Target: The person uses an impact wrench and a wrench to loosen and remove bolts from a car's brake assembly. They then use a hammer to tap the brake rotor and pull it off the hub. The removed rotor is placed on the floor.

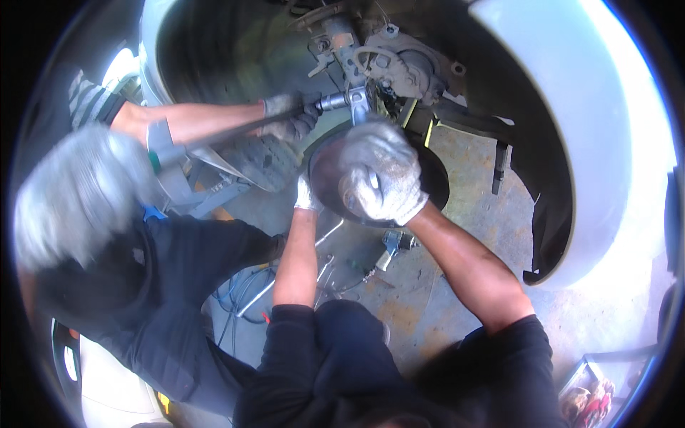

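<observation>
A dark round brake disc [435,171] is below the suspension parts in the wheel well. My left hand [307,194], in a whitish glove, holds the disc's left edge; its fingers are mostly hidden behind the rim. Across the disc's face lies my right hand [382,175], in a soiled glove, slightly blurred, with curled fingers closed against it. Just above is a metal bracket joint [359,103] below the strut [340,46]. A co-worker's gloved hands [291,118] grip a long bar with a socket [332,101] directed at this joint.
The pale fender [606,121] curves around the right side. A brake caliper [403,71] hangs above. On the floor are an impact wrench [391,250], blue hoses [242,285] and metal rods. The co-worker crouches close on the left. A tray with rags [589,403] stands lower right.
</observation>
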`<move>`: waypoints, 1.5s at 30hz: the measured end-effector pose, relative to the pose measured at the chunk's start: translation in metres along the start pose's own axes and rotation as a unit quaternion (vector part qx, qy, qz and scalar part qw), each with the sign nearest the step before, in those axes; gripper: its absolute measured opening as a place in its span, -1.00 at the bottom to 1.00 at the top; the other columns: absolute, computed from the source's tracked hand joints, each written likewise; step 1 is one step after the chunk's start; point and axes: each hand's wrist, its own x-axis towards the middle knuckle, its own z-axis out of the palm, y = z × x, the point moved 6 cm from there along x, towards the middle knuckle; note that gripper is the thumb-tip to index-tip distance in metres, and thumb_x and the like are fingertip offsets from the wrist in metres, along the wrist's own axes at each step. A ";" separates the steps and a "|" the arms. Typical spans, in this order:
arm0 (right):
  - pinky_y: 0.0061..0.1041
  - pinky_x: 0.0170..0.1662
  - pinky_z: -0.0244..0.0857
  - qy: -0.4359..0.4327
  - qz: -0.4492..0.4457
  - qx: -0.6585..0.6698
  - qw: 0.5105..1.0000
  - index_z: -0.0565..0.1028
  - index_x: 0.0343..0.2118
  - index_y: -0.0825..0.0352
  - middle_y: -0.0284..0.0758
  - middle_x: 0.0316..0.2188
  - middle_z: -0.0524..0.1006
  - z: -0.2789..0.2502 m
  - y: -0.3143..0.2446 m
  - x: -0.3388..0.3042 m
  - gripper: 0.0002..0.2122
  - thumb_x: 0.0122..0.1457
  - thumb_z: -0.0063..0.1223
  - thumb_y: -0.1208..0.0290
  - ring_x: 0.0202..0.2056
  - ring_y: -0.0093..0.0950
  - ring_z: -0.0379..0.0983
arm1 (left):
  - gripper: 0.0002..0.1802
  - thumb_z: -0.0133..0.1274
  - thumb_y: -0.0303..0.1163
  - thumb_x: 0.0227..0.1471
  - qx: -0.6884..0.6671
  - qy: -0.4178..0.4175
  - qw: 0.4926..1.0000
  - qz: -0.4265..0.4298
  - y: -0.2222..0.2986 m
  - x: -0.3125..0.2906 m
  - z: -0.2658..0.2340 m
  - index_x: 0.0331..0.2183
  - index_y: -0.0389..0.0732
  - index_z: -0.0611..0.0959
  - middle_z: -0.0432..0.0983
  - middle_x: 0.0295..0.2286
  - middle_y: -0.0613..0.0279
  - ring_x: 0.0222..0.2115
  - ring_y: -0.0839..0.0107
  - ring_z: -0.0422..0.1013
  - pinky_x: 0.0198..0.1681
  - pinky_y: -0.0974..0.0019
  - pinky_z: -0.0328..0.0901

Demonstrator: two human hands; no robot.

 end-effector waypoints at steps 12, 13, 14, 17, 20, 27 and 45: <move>-0.15 -0.16 0.41 0.037 -0.003 0.158 0.987 0.57 -0.47 0.26 -0.23 -0.49 0.54 0.007 0.008 -0.004 -0.93 -0.02 0.11 0.43 -0.42 -0.13 0.50 | -0.46 -0.35 -0.25 0.45 0.031 0.083 0.996 -0.023 0.014 -0.020 -0.004 0.24 -0.35 0.44 0.44 0.19 0.04 0.16 0.20 0.40 0.28 0.16 0.25; -0.15 -0.17 0.41 0.045 0.013 0.171 0.984 0.57 -0.47 0.26 -0.23 -0.49 0.54 0.008 0.009 -0.005 -0.93 -0.03 0.11 0.44 -0.42 -0.12 0.50 | -0.46 -0.35 -0.25 0.45 0.035 0.090 0.995 -0.023 0.014 -0.021 -0.002 0.24 -0.35 0.44 0.45 0.19 0.04 0.16 0.20 0.40 0.28 0.16 0.25; -0.15 -0.17 0.41 0.040 0.010 0.182 0.982 0.57 -0.47 0.26 -0.23 -0.49 0.54 0.011 0.009 -0.003 -0.93 -0.03 0.11 0.44 -0.41 -0.12 0.50 | -0.46 -0.35 -0.25 0.45 0.039 0.096 0.994 -0.022 0.014 -0.022 -0.001 0.24 -0.35 0.44 0.45 0.19 0.04 0.16 0.20 0.40 0.28 0.16 0.25; -0.16 -0.19 0.42 0.009 0.017 0.197 0.980 0.57 -0.45 0.26 -0.22 -0.49 0.53 0.013 0.010 -0.006 -0.92 -0.05 0.11 0.45 -0.41 -0.12 0.50 | -0.46 -0.35 -0.25 0.45 0.037 0.114 0.993 -0.023 0.012 -0.021 0.001 0.23 -0.36 0.44 0.45 0.19 0.04 0.16 0.20 0.40 0.28 0.16 0.25; -0.17 -0.20 0.42 -0.013 0.026 0.195 0.980 0.58 -0.44 0.27 -0.21 -0.49 0.53 0.014 0.017 -0.010 -0.90 -0.07 0.11 0.47 -0.41 -0.12 0.49 | -0.46 -0.35 -0.25 0.44 0.037 0.126 0.991 -0.022 0.010 -0.016 -0.003 0.23 -0.36 0.44 0.45 0.19 0.03 0.15 0.20 0.40 0.28 0.16 0.25; -0.19 -0.23 0.41 0.019 -0.008 0.187 0.982 0.57 -0.43 0.28 -0.25 -0.49 0.53 0.008 0.013 -0.009 -0.91 -0.03 0.10 0.51 -0.41 -0.15 0.48 | -0.46 -0.34 -0.25 0.44 0.033 0.138 0.990 -0.012 0.010 -0.016 -0.001 0.23 -0.36 0.45 0.46 0.18 0.03 0.15 0.20 0.41 0.28 0.16 0.26; -0.22 -0.35 0.42 0.060 -0.028 0.197 0.978 0.57 -0.52 0.28 -0.22 -0.58 0.49 0.004 0.012 -0.003 -0.92 -0.02 0.06 0.45 -0.50 -0.16 0.49 | -0.46 -0.34 -0.25 0.44 0.024 0.171 0.985 -0.003 0.007 -0.026 0.005 0.22 -0.37 0.46 0.47 0.17 0.02 0.14 0.20 0.42 0.28 0.16 0.26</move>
